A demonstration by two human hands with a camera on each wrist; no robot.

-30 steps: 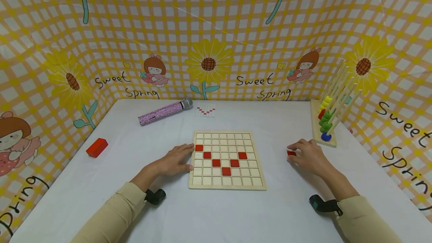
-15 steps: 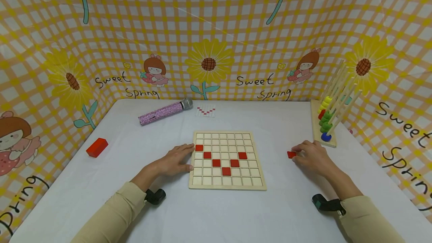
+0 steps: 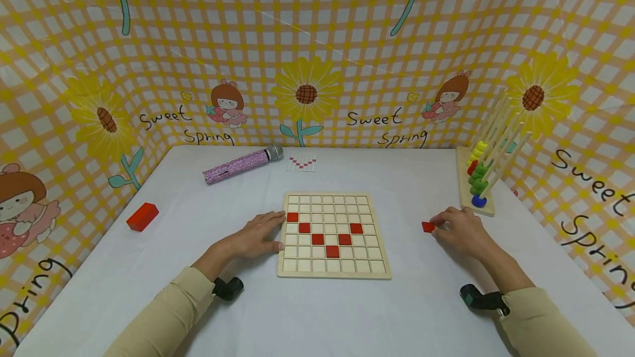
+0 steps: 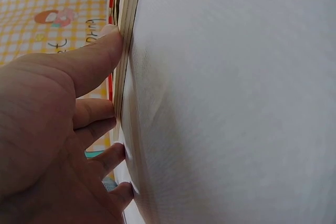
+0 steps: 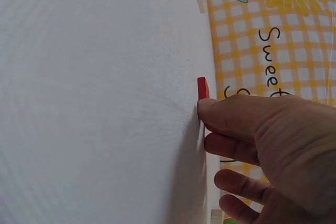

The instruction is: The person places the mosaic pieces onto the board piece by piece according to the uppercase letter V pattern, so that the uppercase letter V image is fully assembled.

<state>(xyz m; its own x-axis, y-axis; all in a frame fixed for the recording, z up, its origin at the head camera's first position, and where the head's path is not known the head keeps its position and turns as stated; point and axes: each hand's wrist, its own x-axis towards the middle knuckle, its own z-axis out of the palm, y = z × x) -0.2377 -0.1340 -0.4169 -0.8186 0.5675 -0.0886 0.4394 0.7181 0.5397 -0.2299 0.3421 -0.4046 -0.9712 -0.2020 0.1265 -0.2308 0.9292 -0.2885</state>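
Note:
A square wooden grid board (image 3: 364, 269) lies mid-table, with several red squares in its cells forming a V. My left hand (image 3: 255, 236) rests on the cloth at the board's left side. In the left wrist view its thumb (image 4: 97, 59) touches the board's edge, and the other fingers stretch out along it. Right of the board, my right hand (image 3: 458, 230) pinches a small red square tile (image 3: 427, 227) by its right end between thumb and index finger. In the right wrist view the tile (image 5: 202, 88) sticks out past the thumb, close to the cloth.
Behind the board lie a purple glitter microphone (image 3: 238, 166) and a small card (image 3: 301, 163) printed with a red V. A red block (image 3: 143, 217) sits at far left. A wooden peg stand (image 3: 478, 211) with coloured beads stands at right.
My right hand has shifted slightly right, its fingertips now at the red tile's right end, so more of the tile shows. The left hand and the board have stayed put.

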